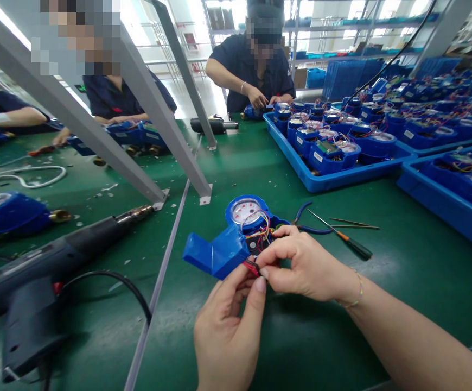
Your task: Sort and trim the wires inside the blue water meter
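A blue water meter [247, 209] lies on the green bench in front of me, its round dial facing up and its side compartment showing several coloured wires [265, 225]. Left of the compartment sits an angled blue plastic piece [217, 252]. My left hand [231, 320] pinches red and black wires [252, 266] at the near side of the meter. Close against it, my right hand [305, 263] has thumb and index finger closed on the same wires; their very ends are hidden by the fingertips.
Blue-handled pliers [319, 230], a screwdriver [354, 246] and tweezers [356, 223] lie to the right. A heat gun [36, 282] rests at left, below grey metal posts [171, 108]. Blue trays [317, 183] of meters stand at right. Co-workers [256, 70] sit across the bench.
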{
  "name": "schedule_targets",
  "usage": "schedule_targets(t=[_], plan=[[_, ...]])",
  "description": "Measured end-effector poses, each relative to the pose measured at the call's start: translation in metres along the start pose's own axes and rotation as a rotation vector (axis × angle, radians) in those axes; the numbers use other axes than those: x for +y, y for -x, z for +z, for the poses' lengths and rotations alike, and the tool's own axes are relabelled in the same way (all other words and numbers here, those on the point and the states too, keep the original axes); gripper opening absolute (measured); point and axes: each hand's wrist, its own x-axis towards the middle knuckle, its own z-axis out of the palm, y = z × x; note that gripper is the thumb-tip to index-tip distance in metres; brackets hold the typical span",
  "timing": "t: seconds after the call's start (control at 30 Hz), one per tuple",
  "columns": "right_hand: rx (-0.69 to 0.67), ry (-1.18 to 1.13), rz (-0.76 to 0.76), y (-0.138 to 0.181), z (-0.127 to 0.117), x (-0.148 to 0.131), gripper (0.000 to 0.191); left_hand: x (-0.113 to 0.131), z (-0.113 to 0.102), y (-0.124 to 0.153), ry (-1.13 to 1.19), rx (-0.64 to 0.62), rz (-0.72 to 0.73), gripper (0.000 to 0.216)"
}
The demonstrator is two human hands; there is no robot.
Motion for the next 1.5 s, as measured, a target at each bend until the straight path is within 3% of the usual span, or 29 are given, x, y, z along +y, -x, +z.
schedule_targets(t=[0.1,0.33,0.73,0.93,1.2,1.33,1.5], plan=[[-0.005,0.027,-0.035,0.002,0.003,0.000,0.013,-0.002,-0.003,-0.004,-0.004,0.006,0.013,0.021],[0.013,0.224,-0.162,0.001,0.004,-0.004,0.015,-0.020,-0.012,-0.009,-0.325,0.047,0.246,0.016],[0.119,0.425,-0.232,0.003,0.021,-0.006,0.021,-0.023,-0.014,-0.005,-0.357,0.077,0.226,0.009],[0.101,0.326,-0.180,0.003,0.010,-0.006,0.016,-0.016,-0.013,-0.007,-0.122,-0.007,0.032,0.012],[-0.023,0.258,-0.155,0.003,-0.001,-0.011,0.015,-0.025,-0.014,-0.011,0.483,-0.097,-0.265,0.008],[-0.097,0.317,-0.187,0.004,-0.008,-0.010,0.016,-0.027,-0.014,-0.012,0.544,-0.133,-0.280,0.011],[-0.101,0.350,-0.219,0.004,-0.003,-0.006,0.017,-0.024,-0.012,-0.012,0.460,-0.127,-0.218,0.021]])
